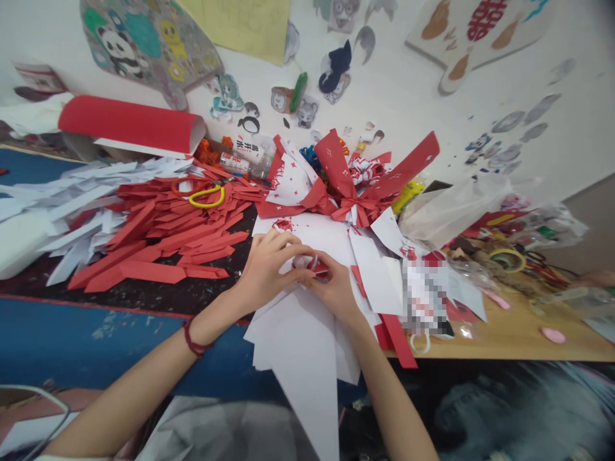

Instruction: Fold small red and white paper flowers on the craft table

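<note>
My left hand and my right hand meet over a stack of white paper sheets that hangs off the table edge. Both pinch a small folded red and white paper piece between their fingertips. A dark red cord sits on my left wrist. Just behind the hands lies a red paper bow with white star-printed paper.
A heap of folded red strips and white strips covers the left. Yellow-handled scissors lie on the red heap. A red paper roll is at the back left. Plastic bags and tape rolls crowd the right.
</note>
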A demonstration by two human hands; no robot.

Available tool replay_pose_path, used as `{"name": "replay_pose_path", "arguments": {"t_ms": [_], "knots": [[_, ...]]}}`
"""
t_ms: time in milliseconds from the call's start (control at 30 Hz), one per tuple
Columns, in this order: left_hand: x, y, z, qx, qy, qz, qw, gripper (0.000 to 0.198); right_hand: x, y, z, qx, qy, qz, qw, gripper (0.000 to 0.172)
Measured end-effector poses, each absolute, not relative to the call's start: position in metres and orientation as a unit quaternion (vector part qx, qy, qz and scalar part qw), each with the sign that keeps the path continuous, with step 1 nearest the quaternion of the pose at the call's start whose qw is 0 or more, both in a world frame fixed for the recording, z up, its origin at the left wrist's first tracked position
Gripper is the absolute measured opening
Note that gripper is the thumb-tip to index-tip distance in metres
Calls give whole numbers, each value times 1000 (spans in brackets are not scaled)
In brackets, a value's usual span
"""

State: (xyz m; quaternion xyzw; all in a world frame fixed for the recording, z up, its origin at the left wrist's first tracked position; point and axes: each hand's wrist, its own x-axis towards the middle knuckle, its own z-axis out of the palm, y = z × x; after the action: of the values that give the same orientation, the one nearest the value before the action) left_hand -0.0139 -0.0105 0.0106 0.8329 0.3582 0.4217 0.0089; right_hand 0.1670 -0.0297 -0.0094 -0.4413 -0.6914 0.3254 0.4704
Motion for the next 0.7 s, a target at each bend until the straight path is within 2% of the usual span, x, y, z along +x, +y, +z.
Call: {"name": "replay_pose_path", "arguments": {"t_ms": [133,433,600,700], "knots": [[-13,-10,11,832,340,438,21,17,166,-30,-9,-426,-703,323,469,35],[-19,-8,16,840,318,420,128,22,168,-31,-7,-397,-718,338,461,37],[-19,-9,16,845,304,424,116,12,169,-32,-6,-397,-720,339,458,38],[-16,-12,15,840,319,432,76,13,168,-31,-5,-403,-718,321,467,42]]}}
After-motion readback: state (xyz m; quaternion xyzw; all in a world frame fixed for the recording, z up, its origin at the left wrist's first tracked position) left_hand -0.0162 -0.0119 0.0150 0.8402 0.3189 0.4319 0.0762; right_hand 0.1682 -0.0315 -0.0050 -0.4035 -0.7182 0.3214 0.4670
